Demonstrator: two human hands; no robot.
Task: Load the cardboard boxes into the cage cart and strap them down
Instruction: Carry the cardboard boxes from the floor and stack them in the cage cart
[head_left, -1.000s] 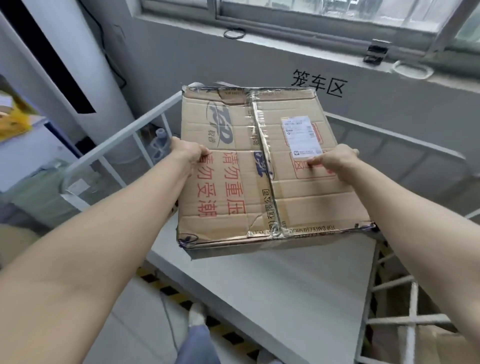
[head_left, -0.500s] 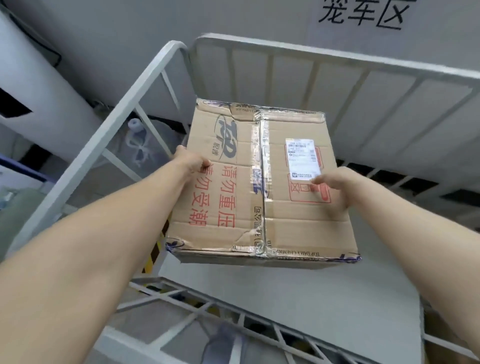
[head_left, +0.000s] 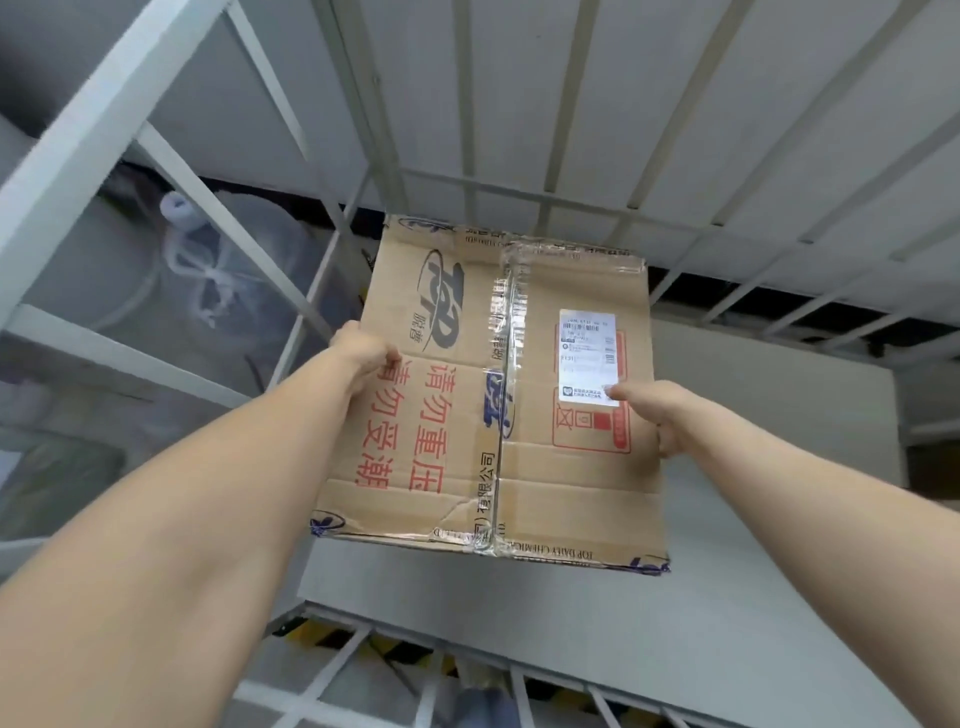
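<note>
Cardboard box (head_left: 498, 405) hangs mid-frame, long axis running up the frame; your left hand (head_left: 363, 353) and right hand (head_left: 662, 418) curl round its side edges, cart floor (head_left: 727, 623) beneath.

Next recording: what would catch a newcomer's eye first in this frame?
A taped cardboard box with red Chinese print and a white shipping label fills the middle, gripped by the left hand at its left edge and the right hand at its right edge. The pale bars of the cage cart surround it, and the cart's grey floor plate shows nearer the camera.
</note>
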